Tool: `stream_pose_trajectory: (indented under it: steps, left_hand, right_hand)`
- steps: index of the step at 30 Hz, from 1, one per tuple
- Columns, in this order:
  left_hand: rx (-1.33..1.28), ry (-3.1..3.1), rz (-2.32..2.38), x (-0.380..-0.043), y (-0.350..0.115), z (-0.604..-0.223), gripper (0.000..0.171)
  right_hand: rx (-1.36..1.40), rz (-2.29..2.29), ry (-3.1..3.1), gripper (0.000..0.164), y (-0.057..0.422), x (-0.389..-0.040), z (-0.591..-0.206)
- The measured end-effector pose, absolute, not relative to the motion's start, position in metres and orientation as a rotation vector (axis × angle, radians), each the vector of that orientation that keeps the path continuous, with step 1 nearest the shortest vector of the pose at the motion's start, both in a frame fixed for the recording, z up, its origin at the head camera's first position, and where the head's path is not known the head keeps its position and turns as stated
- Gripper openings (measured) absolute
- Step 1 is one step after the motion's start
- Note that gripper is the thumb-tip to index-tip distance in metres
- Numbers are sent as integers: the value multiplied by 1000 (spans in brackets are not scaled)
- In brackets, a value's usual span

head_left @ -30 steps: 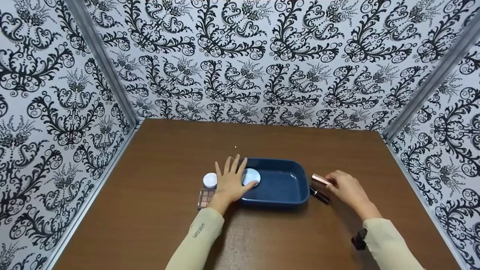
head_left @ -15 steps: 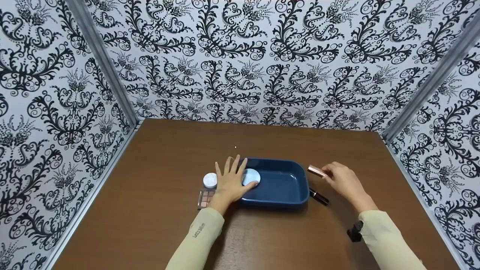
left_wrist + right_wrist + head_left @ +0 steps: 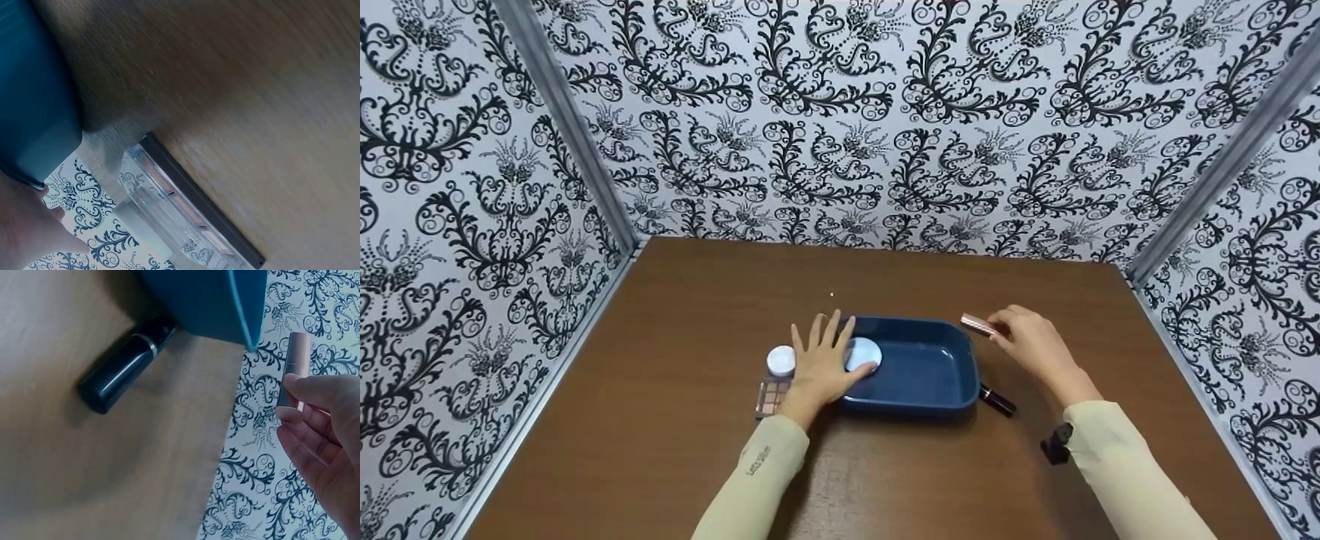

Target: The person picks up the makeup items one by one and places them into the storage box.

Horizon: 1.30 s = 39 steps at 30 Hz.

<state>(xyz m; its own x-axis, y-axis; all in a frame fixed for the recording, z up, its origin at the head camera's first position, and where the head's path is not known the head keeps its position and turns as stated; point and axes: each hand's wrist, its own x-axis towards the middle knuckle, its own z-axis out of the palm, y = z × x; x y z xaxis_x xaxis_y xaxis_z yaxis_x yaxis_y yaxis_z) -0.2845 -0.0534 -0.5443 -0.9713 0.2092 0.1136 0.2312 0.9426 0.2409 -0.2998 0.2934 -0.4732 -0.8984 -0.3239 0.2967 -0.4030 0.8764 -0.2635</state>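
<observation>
My right hand [image 3: 1033, 343] pinches a shiny pink lipstick tube [image 3: 976, 324] between thumb and fingers. The tube is raised beside the far right corner of a blue rectangular tray [image 3: 973, 375]. In the right wrist view the thumb lies across the tube [image 3: 298, 351]. With fingers spread, my left hand [image 3: 819, 370] rests over the tray's left rim. Its thumb reaches over a round pale disc [image 3: 864, 351] inside the tray. Part of the disc is hidden under that hand.
Left of the tray are a round white jar [image 3: 781, 361] and an eyeshadow palette [image 3: 770, 397], partly behind the left wrist. A black cosmetic tube [image 3: 999, 401] lies against the tray's right side. Patterned walls [image 3: 840, 150] enclose the brown table [image 3: 660, 360].
My right hand has moved left and away from me with the lipstick tube, from above the black tube to the tray's far right corner. My left hand stays in place.
</observation>
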Motion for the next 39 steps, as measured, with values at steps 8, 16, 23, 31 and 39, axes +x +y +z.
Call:
stream_pose_trajectory:
  steps: [8, 16, 23, 31, 39]
  left_hand:
    - [-338, -3007, -396, -286, -54, -546, 92]
    - [-346, -3008, -340, -284, -54, -544, 91]
    - [-347, -3004, -347, -284, -54, -542, 92]
    - [-352, -2993, -365, -284, -54, -541, 92]
    - [-356, -3012, -338, -287, -54, -544, 93]
  right_hand:
    - [613, 474, -2782, 18, 274, -307, -463]
    - [653, 488, -2779, 18, 255, -317, -460]
    - [681, 485, -2826, 22, 237, -323, -453]
    - [744, 452, -2836, 22, 215, -334, -449]
    - [795, 483, -2855, 20, 199, -342, -456]
